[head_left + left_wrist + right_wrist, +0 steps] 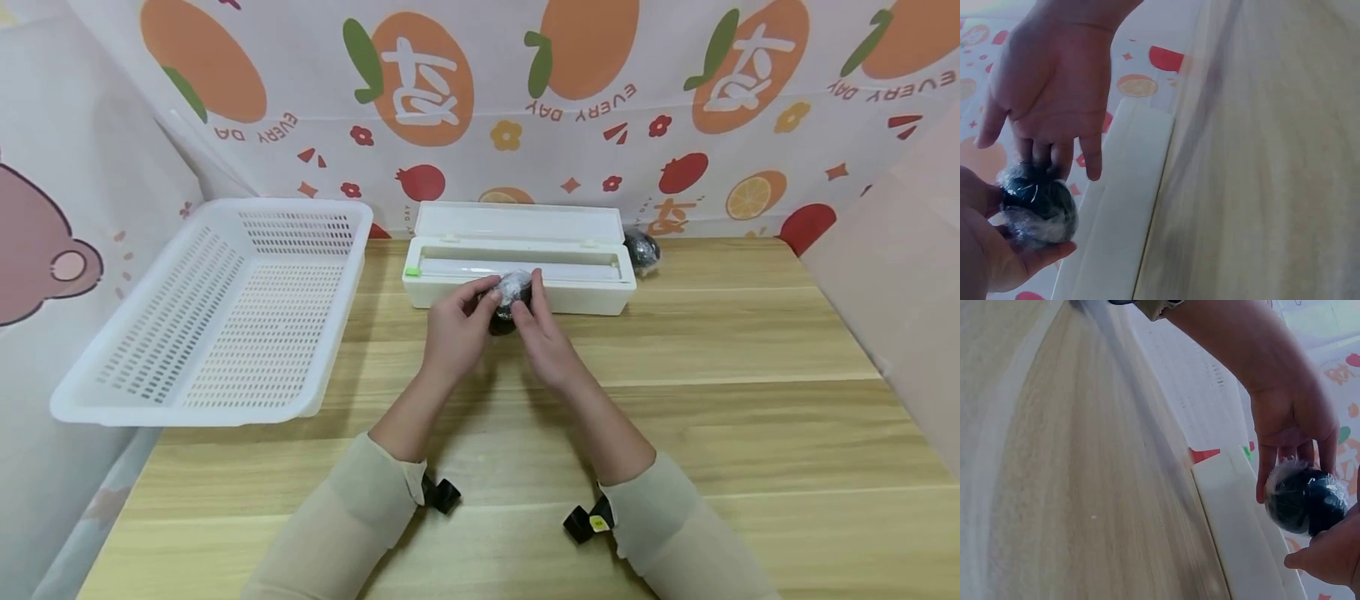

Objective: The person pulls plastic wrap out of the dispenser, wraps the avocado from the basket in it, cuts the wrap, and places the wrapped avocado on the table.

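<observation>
A dark, rounded object wrapped in clear plastic film [514, 290] is held between both hands, in front of the long white box. From its left side, my left hand [456, 332] grips it, the thumb lying along the film. My right hand [550, 343] holds the opposite side with fingers and thumb. In the left wrist view, the wrapped object [1038, 203] shows crinkled film on its surface, with fingertips partly hidden behind it. Its dark, glossy side [1307, 500] faces the right wrist camera. What lies under the film is unclear.
The white box [517, 298] has its lid [517, 221] raised and a pale roll [573, 272] inside. Another film-wrapped dark object [642, 252] sits at its right end. A white perforated basket [341, 308] stands on the left. A printed cloth [300, 75] hangs behind the wooden table [750, 350].
</observation>
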### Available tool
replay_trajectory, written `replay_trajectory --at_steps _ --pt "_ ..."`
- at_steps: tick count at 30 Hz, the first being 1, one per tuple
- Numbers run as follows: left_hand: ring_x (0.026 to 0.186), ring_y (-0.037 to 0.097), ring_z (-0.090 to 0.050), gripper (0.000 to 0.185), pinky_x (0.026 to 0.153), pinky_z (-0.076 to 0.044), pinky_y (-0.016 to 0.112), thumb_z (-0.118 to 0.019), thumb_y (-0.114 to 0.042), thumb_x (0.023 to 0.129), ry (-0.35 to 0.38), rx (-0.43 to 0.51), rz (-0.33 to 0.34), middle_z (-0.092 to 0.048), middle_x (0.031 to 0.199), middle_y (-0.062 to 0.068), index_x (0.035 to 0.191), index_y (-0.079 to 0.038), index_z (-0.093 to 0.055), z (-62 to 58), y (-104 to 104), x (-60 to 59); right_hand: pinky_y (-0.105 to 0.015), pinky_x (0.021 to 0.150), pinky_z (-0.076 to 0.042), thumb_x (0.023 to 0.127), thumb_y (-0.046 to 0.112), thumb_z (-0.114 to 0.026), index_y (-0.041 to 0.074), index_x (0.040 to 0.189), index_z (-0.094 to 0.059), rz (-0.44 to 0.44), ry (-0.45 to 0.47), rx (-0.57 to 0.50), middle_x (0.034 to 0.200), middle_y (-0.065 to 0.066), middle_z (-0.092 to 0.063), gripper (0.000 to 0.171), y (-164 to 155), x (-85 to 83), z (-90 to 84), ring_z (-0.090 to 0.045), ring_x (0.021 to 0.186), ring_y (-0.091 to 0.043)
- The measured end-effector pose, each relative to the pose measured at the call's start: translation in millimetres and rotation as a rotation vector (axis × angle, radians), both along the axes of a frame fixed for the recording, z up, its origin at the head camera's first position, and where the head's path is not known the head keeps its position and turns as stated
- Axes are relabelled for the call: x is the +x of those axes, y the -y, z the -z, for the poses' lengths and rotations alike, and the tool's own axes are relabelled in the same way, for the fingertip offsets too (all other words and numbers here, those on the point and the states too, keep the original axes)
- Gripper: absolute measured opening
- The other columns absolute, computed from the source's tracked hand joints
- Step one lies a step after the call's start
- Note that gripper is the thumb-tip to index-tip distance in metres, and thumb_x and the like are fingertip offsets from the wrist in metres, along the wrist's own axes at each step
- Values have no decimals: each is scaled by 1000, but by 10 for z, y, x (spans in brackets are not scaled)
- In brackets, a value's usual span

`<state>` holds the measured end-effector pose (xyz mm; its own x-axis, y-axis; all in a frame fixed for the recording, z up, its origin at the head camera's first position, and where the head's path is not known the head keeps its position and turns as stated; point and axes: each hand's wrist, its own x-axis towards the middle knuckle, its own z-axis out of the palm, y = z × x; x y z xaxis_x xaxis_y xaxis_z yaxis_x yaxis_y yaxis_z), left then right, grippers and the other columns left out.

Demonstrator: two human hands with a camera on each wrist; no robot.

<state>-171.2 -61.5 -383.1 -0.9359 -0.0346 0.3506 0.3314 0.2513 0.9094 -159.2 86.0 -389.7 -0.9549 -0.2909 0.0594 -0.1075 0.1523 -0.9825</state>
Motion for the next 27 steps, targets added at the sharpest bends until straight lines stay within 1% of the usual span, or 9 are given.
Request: replay_trajectory --at_steps 3,6,9,12,15,17,22,23,27 --pt "96 19 -67 25 83 -55 25 -64 -13 96 59 54 10 -71 114 15 117 -1 -70 -16 27 -29 -36 123 -11 106 45 -34 23 159 0 25 -7 5 164 11 1 67 -20 -7 -23 -5 150 -10" --pt "99 18 -64 26 87 -53 27 -62 -14 97 137 107 26 -70 115 15 118 -2 -69 -40 45 -47 -40 117 -32 106 38 -38 19 157 -25 97 4 -89 163 3 -21 55 -72 -42 -55 -30 146 -19" --pt "104 17 -62 26 95 -51 31 -60 -16 98 228 169 57 -69 117 14 119 -3 -69 -67 58 -56 -39 97 -53 105 31 -45 11 144 -50 194 23 -221 149 -5 -48 44 -135 -90 -80 -57 123 -27" --pt "111 17 -60 26 101 -48 34 -58 -16 99 293 193 108 -69 119 14 118 -1 -69 -81 62 -59 -34 78 -59 102 32 -54 6 126 -64 278 40 -270 124 -7 -64 37 -187 -123 -87 -66 99 -25" --pt "115 20 -60 27 104 -47 35 -57 -15 100 308 178 159 -68 120 16 118 2 -68 -82 58 -59 -29 66 -59 97 33 -62 5 113 -66 331 9 -235 103 -6 -67 33 -213 -138 -77 -66 84 -18" --pt "115 21 -61 27 104 -47 36 -56 -15 100 308 164 172 -69 120 17 117 2 -68 -80 51 -54 -32 63 -59 96 33 -65 5 110 -66 340 -33 -201 97 -5 -65 31 -214 -141 -57 -65 79 -15" --pt "113 22 -62 26 102 -48 36 -56 -16 100 315 133 140 -69 117 16 113 1 -69 -58 30 -45 -49 65 -59 96 34 -65 6 113 -65 327 -142 -99 103 -7 -66 32 -189 -137 -4 -64 75 -14" --pt "112 22 -62 25 102 -48 36 -56 -16 100 310 127 133 -70 117 15 112 1 -69 -50 26 -45 -48 66 -59 96 34 -64 6 115 -65 327 -161 -74 104 -8 -66 34 -183 -132 -2 -64 76 -14" --pt "110 21 -63 26 99 -50 36 -56 -19 101 286 97 115 -70 114 14 113 -1 -70 -30 15 -43 -36 67 -60 97 33 -62 7 123 -66 328 -254 61 110 -10 -69 37 -177 -109 4 -68 84 -18"
